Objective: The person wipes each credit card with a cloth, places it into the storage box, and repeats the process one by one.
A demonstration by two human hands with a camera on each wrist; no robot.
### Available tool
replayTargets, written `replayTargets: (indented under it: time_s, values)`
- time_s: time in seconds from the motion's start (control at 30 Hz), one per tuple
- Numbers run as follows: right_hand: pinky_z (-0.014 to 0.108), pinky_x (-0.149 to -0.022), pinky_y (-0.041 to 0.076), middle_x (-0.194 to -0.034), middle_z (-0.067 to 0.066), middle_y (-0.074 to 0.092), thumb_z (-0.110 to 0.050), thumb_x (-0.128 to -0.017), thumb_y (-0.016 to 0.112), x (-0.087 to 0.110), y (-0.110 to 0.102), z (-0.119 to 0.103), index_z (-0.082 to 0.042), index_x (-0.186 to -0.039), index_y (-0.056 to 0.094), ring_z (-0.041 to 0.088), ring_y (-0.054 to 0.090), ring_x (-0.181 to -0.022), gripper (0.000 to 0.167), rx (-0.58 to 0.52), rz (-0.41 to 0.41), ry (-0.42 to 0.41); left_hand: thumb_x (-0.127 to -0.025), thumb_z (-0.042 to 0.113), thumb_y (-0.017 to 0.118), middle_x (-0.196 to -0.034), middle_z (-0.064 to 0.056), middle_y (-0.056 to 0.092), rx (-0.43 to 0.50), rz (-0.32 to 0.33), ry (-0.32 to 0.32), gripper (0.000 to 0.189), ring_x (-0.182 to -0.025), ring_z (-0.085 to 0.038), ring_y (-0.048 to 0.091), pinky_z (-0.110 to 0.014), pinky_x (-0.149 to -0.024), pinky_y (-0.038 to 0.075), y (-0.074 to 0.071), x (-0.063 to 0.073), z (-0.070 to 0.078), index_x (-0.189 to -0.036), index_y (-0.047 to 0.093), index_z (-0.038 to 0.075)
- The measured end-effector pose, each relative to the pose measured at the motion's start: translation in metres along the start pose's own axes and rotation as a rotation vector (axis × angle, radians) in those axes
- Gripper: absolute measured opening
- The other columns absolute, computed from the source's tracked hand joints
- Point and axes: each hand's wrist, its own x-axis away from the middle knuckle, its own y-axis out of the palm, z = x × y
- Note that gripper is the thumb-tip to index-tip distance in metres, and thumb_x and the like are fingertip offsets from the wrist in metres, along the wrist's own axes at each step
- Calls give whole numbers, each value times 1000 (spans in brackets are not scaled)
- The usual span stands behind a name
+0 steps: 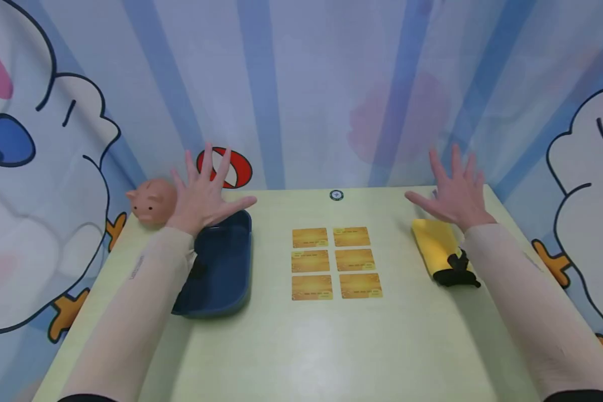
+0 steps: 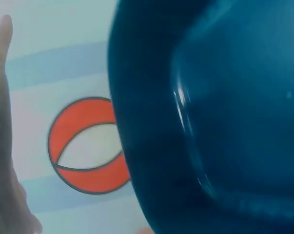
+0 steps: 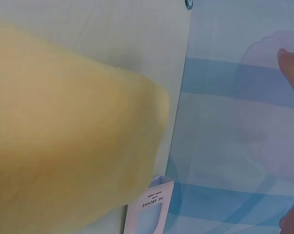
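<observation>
My left hand is held up with its fingers spread, above the far end of a dark blue plastic tray, holding nothing. A pink piggy bank sits just left of that hand. My right hand, also spread and holding nothing, hovers above a yellow cloth pouch with a black end. In the left wrist view the tray's wall fills the right side. The pouch looms large in the right wrist view, beside a small printed box mostly hidden from the head view.
Several gold cards lie flat in two columns at the table's middle. A dark round chip lies near the back edge. A striped cartoon curtain stands behind the pale table and on both sides.
</observation>
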Motion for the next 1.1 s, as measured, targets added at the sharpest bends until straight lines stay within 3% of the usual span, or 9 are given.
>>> replayTargets:
  time_s: [0.2,0.43,0.57,0.7,0.87,0.97,1.1]
  values:
    - [84,-115,7,-174,22,-15,-74,-93,58,23,-4,8,-27,-170,0,65,-8,-152,107,-18,-73,-62,-83,93,45,-176,-4,-17,70,-19,55,113,-159,-52,-7,-84,-116,5,-6,11,16,-169,-4,36]
    - [82,-114,17,-175,21,6,-63,-97,65,52,-2,13,-24,-170,22,53,12,-156,93,-124,-261,-155,-88,81,57,-176,-14,10,132,1,176,108,-154,-57,21,-71,-113,37,-18,35,41,-171,11,28]
    - [82,-111,26,-175,20,12,-61,-97,66,68,7,17,-24,-168,27,53,17,-155,89,-135,-289,-180,-90,76,61,-176,-13,15,197,-2,209,105,-158,-46,22,-65,-112,43,-23,51,56,-170,12,29]
    - [81,-107,32,-173,24,13,-66,-96,63,83,17,16,-22,-168,27,55,19,-153,92,-91,-291,-141,-90,72,65,-175,-12,20,247,31,237,103,-154,-38,34,-60,-105,50,-23,68,70,-170,17,28]
    - [80,-94,44,-167,36,10,-72,-96,57,97,29,12,-16,-169,20,64,26,-144,99,-37,-306,-58,-91,62,72,-167,-13,39,304,104,302,92,-140,-35,54,-53,-97,57,-21,89,94,-164,39,18]
    - [78,-89,48,-164,41,8,-73,-96,56,102,35,8,-10,-168,18,68,31,-138,103,-34,-321,-17,-92,49,77,-151,-13,58,345,160,373,73,-132,-31,60,-49,-98,59,-15,103,108,-150,58,10]
    - [74,-87,50,-159,44,10,-71,-97,56,105,43,6,-3,-167,16,65,44,-125,106,-42,-351,39,-92,35,82,-126,-9,72,351,185,455,48,-113,-24,70,-38,-88,62,-3,119,123,-129,73,8]
